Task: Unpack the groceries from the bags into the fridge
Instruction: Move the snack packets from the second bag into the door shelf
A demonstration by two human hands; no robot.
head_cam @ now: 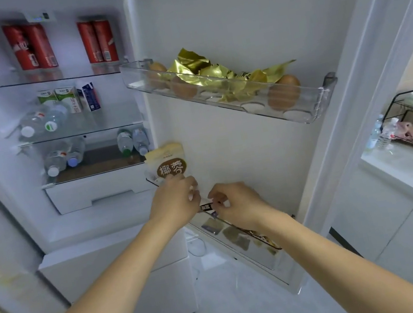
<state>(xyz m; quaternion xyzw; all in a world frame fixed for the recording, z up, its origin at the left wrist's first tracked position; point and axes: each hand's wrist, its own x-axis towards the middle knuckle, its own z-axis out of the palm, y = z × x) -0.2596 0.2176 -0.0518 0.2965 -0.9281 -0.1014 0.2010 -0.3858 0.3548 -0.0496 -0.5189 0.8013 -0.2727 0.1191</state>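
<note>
Left hand grips the upright cream pouch, long axis vertical; right hand pinches a dark packet.

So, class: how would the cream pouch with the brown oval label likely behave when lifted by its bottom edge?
The pouch looks like thin flexible packaging, so probably light and floppy. The left hand holds only its lower edge, so its top may sag or tip toward the door.

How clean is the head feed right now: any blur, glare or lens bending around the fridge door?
Head view: even, soft lighting with no hard shadows; wide-angle bending curves the fridge door edges and the upper door bin; the fingers of the left hand and right hand are slightly motion-blurred; the small dark packet between them is too smeared to read; the red cans look soft.
</note>
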